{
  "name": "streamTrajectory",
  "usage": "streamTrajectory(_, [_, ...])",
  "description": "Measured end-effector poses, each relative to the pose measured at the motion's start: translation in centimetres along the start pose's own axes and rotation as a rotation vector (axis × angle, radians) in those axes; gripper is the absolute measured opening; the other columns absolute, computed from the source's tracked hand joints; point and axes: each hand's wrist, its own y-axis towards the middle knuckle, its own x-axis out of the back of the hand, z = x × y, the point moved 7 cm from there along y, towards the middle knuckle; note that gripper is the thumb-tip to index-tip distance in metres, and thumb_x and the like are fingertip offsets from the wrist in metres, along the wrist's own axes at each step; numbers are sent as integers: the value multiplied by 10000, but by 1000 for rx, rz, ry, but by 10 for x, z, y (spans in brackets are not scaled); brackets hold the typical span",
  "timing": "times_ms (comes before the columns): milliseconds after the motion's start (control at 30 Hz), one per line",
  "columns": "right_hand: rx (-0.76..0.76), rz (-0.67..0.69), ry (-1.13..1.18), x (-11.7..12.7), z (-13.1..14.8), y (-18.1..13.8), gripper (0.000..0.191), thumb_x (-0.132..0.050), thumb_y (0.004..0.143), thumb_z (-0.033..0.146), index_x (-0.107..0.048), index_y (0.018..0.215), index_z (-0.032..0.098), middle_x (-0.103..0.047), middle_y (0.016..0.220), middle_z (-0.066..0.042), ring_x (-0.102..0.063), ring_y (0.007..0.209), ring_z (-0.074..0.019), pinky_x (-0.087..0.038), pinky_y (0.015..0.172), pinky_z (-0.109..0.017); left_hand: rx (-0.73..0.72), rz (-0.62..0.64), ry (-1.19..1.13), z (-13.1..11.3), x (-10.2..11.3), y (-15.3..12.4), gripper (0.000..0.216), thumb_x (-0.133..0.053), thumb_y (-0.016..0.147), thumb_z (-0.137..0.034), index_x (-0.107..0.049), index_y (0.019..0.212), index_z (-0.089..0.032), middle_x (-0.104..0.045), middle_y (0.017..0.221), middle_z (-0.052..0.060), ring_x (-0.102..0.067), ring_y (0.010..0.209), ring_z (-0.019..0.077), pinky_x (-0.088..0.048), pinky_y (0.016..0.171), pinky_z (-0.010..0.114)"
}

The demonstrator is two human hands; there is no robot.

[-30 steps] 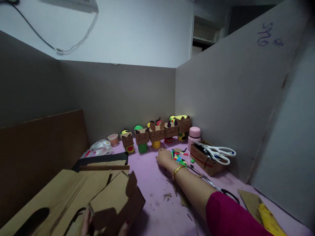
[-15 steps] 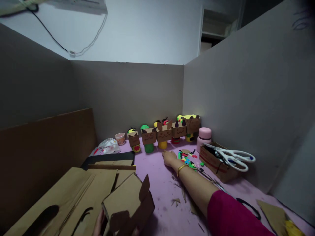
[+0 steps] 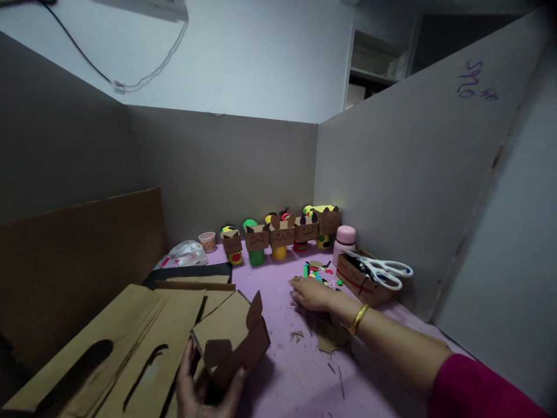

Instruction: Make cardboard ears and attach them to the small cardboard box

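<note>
My left hand (image 3: 202, 386) is closed around a small folded cardboard box (image 3: 228, 331) near the front of the table. The box has two rounded ear-shaped flaps, and its far side is hidden. Farther out, my right hand (image 3: 311, 293) is low over the pink tabletop with its fingers stretched out to the left, and nothing shows in them. Close beyond it are small coloured paper scraps (image 3: 314, 269). A torn piece of brown cardboard (image 3: 329, 334) lies partly under the wrist.
At the back stands a row of cardboard animal heads (image 3: 257, 237) on coloured bases. On the right are a pink bottle (image 3: 345, 241) and a cardboard box (image 3: 359, 278) with white-handled scissors (image 3: 385, 270) on top. Large cardboard sheets (image 3: 143, 337) cover the left side.
My right hand has drawn back from near the animal heads towards me. My left hand shows more and still holds the box. The view has turned a little to the right.
</note>
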Motion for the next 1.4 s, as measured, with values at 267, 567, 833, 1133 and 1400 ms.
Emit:
streamTrajectory(267, [122, -47, 65, -46, 64, -7, 551, -291, 959, 441, -271, 1467, 229, -278, 1547, -84, -206, 1426, -289, -159, 1100, -630, 8, 17, -73, -1, 2, -4, 1047, -798, 580, -394, -233, 1456, -296, -329, 1510, 162, -471, 1264, 414, -435, 995, 569])
streamTrajectory(567, [-108, -129, -8, -26, -3, -56, 543, -304, 943, 296, -279, 1459, 126, -288, 1531, -165, -142, 1434, -314, -89, 1080, -650, -52, 75, -131, -9, -8, -9, 939, -777, 649, -349, -271, 1436, -272, -340, 1496, 160, -456, 1289, 366, -385, 1052, 539])
streamTrajectory(833, [-12, -104, 0, -34, 18, -76, 523, -333, 950, 379, -399, 1407, 133, -405, 1470, -173, -276, 1394, -311, -104, 1096, -614, -57, 107, -129, -14, -8, -12, 954, -777, 665, -349, -239, 1448, -261, -328, 1498, 176, -462, 1276, 384, -379, 1051, 557])
streamTrajectory(1133, [149, -71, 76, -45, 55, -80, 501, -373, 949, 394, -361, 1430, 255, -372, 1510, -45, -316, 1386, -189, -227, 1126, -435, -45, 167, -136, -13, -14, -13, 925, -761, 686, -331, -241, 1448, -277, -303, 1521, 154, -429, 1317, 339, -383, 1071, 485])
streamTrajectory(1400, [166, -127, 168, -33, 66, -155, 491, -427, 924, 301, -402, 1402, 191, -370, 1509, -80, -292, 1393, -190, -231, 1134, -362, -88, 407, -51, -10, -36, -23, 834, -725, 720, -340, -283, 1422, -254, -385, 1482, 144, -441, 1313, 304, -405, 1063, 418])
